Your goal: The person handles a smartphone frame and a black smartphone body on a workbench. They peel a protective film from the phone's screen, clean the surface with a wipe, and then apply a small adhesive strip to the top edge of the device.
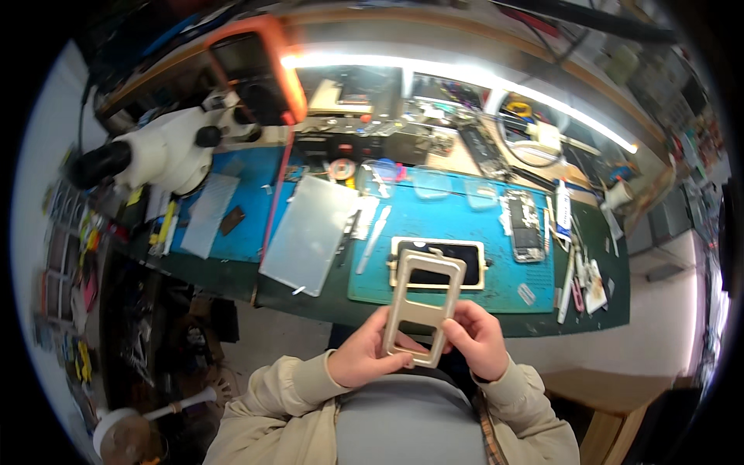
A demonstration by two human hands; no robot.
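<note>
A pale metal frame, about phone-sized with rectangular openings and a crossbar, is held tilted up in front of my body. My left hand grips its lower left edge, thumb on the near end. My right hand closes on its right edge, low down. Beyond the frame's upper end, on the blue work mat, a black-screened phone lies sideways in a light-coloured holder with dark knobs at its sides. The held frame hides part of the phone and holder.
An opened phone lies on the mat's right side, with tweezers and small tools beyond it. A translucent sheet and a white pen-like tool lie left. A white microscope and an orange-framed device stand at the far left.
</note>
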